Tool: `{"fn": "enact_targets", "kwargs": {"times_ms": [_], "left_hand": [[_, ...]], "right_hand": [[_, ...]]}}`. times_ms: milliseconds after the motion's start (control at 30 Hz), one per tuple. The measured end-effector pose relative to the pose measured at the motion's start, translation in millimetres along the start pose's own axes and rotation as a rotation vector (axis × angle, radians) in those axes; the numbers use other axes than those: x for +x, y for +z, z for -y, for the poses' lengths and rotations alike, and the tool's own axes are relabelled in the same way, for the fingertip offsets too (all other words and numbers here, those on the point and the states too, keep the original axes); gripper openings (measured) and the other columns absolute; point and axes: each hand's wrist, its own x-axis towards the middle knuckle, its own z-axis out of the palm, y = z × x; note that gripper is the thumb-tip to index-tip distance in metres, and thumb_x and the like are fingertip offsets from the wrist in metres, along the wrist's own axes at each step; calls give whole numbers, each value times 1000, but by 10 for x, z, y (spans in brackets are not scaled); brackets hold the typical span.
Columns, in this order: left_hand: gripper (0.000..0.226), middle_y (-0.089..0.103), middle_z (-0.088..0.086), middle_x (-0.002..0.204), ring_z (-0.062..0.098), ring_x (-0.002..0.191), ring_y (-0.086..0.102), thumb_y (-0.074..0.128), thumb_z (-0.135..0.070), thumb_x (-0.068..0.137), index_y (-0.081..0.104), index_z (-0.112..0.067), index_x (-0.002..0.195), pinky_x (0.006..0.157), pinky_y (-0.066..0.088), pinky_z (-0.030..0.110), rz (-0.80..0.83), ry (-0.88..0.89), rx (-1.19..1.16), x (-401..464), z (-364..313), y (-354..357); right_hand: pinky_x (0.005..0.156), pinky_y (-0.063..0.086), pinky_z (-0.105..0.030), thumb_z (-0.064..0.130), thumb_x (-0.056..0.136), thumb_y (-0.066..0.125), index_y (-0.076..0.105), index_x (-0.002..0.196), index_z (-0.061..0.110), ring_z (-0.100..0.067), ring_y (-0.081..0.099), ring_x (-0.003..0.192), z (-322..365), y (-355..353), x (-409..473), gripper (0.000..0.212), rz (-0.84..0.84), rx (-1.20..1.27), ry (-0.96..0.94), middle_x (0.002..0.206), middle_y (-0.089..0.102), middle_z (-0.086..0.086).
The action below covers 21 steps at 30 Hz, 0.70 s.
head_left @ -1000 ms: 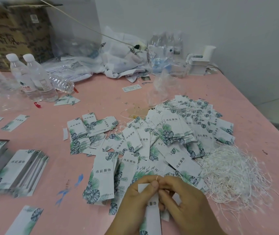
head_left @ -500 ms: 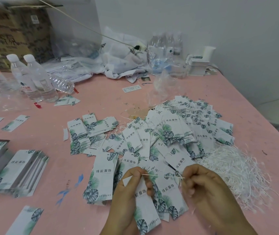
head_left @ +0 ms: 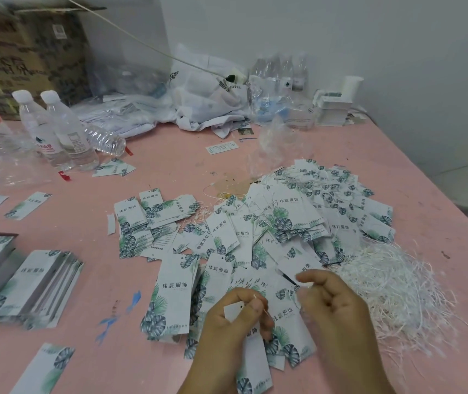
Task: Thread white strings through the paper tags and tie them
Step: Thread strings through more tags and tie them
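At the near edge of the pink worktop [head_left: 170, 155], the left hand [head_left: 233, 319] holds a paper tag [head_left: 251, 354] upright-to-tilted, its grip clamped on the tag's top end between thumb and curled fingers, near the punched hole. A thin white string [head_left: 264, 308] runs from the left fingertips toward the right hand [head_left: 332, 305]. The right hand's fingers are curled with thumb and forefinger brought together; whether this grip actually pinches the string's far end cannot be told, as the strand is too fine there. The two hands are apart, with printed tags showing between them.

Beyond the hands lies a spread heap of leaf-printed tags [head_left: 284, 223], many overlapping, some with strings already attached. To the right of the heap, just beside the right hand, sits a loose tangle of white strings [head_left: 392, 282]. At the left, neat stacks of tags [head_left: 34, 280] rest on the worktop, and a single tag [head_left: 48, 368] lies at the bottom left edge. Farther back on the left stand two capped water bottles [head_left: 56, 129], touching one another, with a third bottle [head_left: 105, 140] lying on its side just beside them. Behind these is a cardboard box [head_left: 28, 52]; crumpled white bags [head_left: 207, 100] occupy the rear centre.
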Motion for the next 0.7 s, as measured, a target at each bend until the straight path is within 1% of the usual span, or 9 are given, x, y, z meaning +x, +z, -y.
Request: {"fn": "enact_targets", "kwargs": {"times_ms": [67, 133, 200, 267, 367, 467, 533, 633, 700], "left_hand": [[21, 63, 21, 61, 26, 50, 58, 82, -28, 63, 73, -12, 72, 53, 52, 30, 55, -33, 6, -4, -4, 26], [11, 64, 17, 60, 24, 51, 61, 81, -19, 66, 74, -12, 69, 53, 52, 28, 89, -70, -1, 2, -6, 34], [5, 66, 14, 65, 21, 55, 64, 72, -14, 68, 73, -9, 68, 53, 53, 25, 95, -112, -36, 11, -7, 31], [12, 64, 16, 71, 22, 61, 64, 69, -12, 70, 67, -1, 74, 55, 54, 26, 106, -165, -108, 17, -4, 28], [21, 60, 22, 80, 28, 64, 61, 69, -9, 70, 62, 5, 83, 54, 55, 30, 118, -261, -184, 13, -8, 21], [33, 58, 21, 72, 29, 60, 58, 69, -9, 70, 56, 6, 97, 52, 54, 32, 142, -295, -187, 0, -33, 24], [39, 58, 21, 66, 29, 56, 58, 70, -9, 70, 55, 5, 104, 51, 53, 32, 148, -312, -188, -16, -58, 22], [36, 62, 23, 68, 29, 53, 63, 75, -9, 65, 64, 7, 95, 47, 54, 33, 142, -347, -165, -30, -75, 6], [23, 66, 24, 71, 30, 56, 66, 82, -9, 64, 73, 1, 83, 48, 55, 33, 129, -341, -106, -28, -76, 4]], "right_hand": [[47, 37, -12, 30, 74, 71, 70, 95, 38, 0, 36, 45, -11, 100, -70, 22, 89, -92, -122, 51, 37, 10], [50, 38, -9, 38, 70, 74, 68, 94, 44, 1, 36, 44, -6, 165, -97, 25, 103, -160, -208, 50, 34, 10], [51, 34, -9, 44, 70, 70, 67, 94, 46, 0, 34, 47, -14, 170, -98, 25, 105, -264, -303, 52, 34, 12], [51, 31, -9, 39, 70, 67, 67, 96, 43, 0, 35, 50, -13, 161, -90, 27, 134, -345, -375, 56, 38, 12], [51, 33, -10, 32, 72, 66, 67, 96, 38, 3, 37, 53, -15, 154, -59, 25, 122, -420, -484, 60, 43, 12], [52, 34, -11, 22, 76, 67, 71, 91, 33, 6, 37, 58, -42, 149, -27, 19, 105, -469, -615, 65, 37, 20], [51, 37, -16, 18, 79, 66, 73, 92, 29, 4, 39, 60, -55, 140, -6, 18, 93, -512, -692, 63, 42, 16], [46, 42, -26, 17, 81, 65, 74, 88, 24, -7, 48, 55, -78, 140, -5, 13, 40, -584, -774, 60, 51, 7], [44, 41, -28, 16, 82, 64, 76, 82, 19, -12, 48, 53, -102, 138, -9, 13, -11, -638, -818, 59, 53, 4]]}}
